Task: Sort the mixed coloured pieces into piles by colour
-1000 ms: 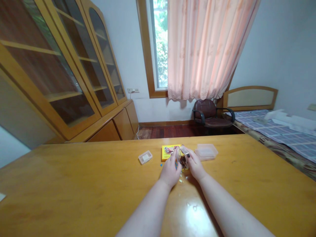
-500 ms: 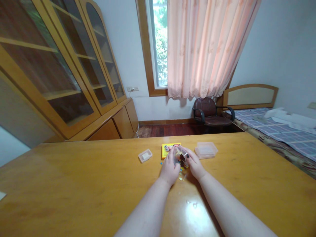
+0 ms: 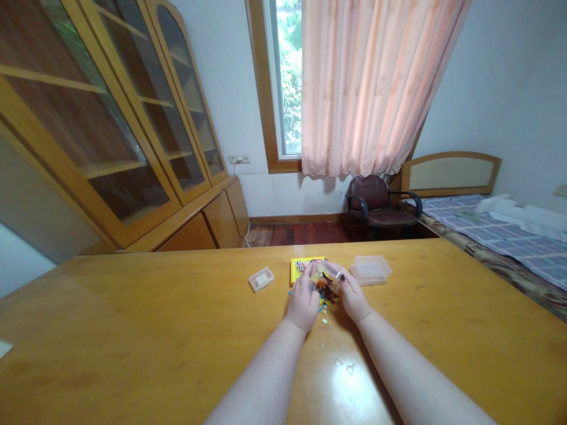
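Both of my hands grip a clear plastic bag [image 3: 331,269] over the middle of the table. My left hand [image 3: 303,302] is closed on its left side, and my right hand [image 3: 354,295] on its right side, thumb near the top edge. Dark brown and orange small pieces [image 3: 328,290] show at the bag's lower end. Beneath it, small blue, yellow and pale pieces [image 3: 325,313] lie scattered on the tabletop. Just behind my left hand lies a flat yellow printed box [image 3: 295,270], partly covered by the hand and bag.
On the wooden table [image 3: 177,324], a small clear tray [image 3: 266,285] with a white block stands to the left. A larger clear plastic box [image 3: 371,269] sits to the right. Beyond the far edge are a brown armchair [image 3: 371,198] and a bed [image 3: 518,227]. A glass-doored cabinet [image 3: 170,195] stands left.
My hands have moved slightly apart, and the bag is spread wider. More of the brown and coloured pieces now show below it on the table.
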`<state>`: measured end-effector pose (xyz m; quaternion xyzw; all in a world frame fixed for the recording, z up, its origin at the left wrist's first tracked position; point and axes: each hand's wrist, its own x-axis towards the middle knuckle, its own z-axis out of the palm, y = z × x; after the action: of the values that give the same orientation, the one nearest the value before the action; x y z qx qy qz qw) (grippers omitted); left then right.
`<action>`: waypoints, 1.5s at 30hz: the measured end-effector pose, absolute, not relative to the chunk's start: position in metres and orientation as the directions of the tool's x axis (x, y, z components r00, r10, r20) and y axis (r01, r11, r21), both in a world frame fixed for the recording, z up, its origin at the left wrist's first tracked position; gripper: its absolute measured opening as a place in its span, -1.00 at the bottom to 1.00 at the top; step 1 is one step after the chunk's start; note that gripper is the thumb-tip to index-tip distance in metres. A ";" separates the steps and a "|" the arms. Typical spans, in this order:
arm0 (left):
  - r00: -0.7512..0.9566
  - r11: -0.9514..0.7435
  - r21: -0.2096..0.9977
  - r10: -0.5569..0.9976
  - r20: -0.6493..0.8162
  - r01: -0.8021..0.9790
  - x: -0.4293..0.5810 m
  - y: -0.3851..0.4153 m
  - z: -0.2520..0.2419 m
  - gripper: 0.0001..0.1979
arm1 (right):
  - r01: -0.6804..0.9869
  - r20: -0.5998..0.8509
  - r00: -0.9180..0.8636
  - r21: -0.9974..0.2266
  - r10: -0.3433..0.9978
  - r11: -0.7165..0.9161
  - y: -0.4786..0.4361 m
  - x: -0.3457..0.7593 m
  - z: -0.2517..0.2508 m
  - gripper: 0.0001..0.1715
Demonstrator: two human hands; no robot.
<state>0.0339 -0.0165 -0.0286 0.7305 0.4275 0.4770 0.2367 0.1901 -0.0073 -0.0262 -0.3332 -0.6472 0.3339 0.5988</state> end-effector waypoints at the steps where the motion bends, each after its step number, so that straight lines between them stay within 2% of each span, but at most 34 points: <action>1: 0.181 -0.524 0.754 0.850 0.495 0.396 0.034 -0.016 -0.029 -0.29 | 0.036 0.553 -0.048 -0.831 0.832 0.555 -0.007 0.190 -0.027 -0.44; 8: 0.242 -0.549 0.759 0.836 0.493 0.350 0.034 -0.017 -0.028 -0.28 | 0.077 0.513 0.141 -0.858 0.847 0.507 -0.003 0.189 -0.031 -0.42; 18: 0.320 -0.576 0.700 0.817 0.480 0.422 0.033 -0.020 -0.019 -0.30 | 0.086 0.312 0.360 -0.949 0.879 0.302 0.000 0.186 -0.030 -0.32; 23: 0.326 -0.591 0.692 0.806 0.494 0.414 0.032 -0.025 -0.014 -0.34 | -0.047 0.284 0.352 -0.946 0.892 0.320 0.004 0.188 -0.035 -0.31; 29: 0.271 -0.652 0.646 0.756 0.597 0.397 0.031 -0.024 -0.018 -0.44 | -0.197 0.319 0.291 -0.903 0.902 0.383 0.006 0.188 -0.039 -0.40; 34: 0.264 -0.680 0.634 0.730 0.630 0.369 0.031 -0.023 -0.016 -0.48 | -0.192 0.350 0.297 -0.890 0.889 0.414 0.007 0.187 -0.041 -0.44; 39: 0.257 -0.624 0.708 0.781 0.569 0.329 0.034 -0.022 -0.021 -0.43 | -0.149 0.337 0.299 -0.907 0.893 0.393 0.003 0.190 -0.038 -0.40; 42: 0.178 -0.533 0.823 0.845 0.504 0.198 0.038 -0.017 -0.026 -0.38 | -0.050 0.383 0.241 -0.913 0.891 0.406 -0.001 0.189 -0.033 -0.40; 45: 0.182 -0.441 0.893 0.888 0.421 0.086 0.040 -0.013 -0.030 -0.32 | -0.072 0.413 0.130 -0.903 0.901 0.424 -0.003 0.185 -0.030 -0.38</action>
<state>0.0399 -0.0131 -0.0296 0.6672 0.3652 0.5250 0.3820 0.1848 -0.0030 -0.0296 -0.3828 -0.5417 0.3759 0.6471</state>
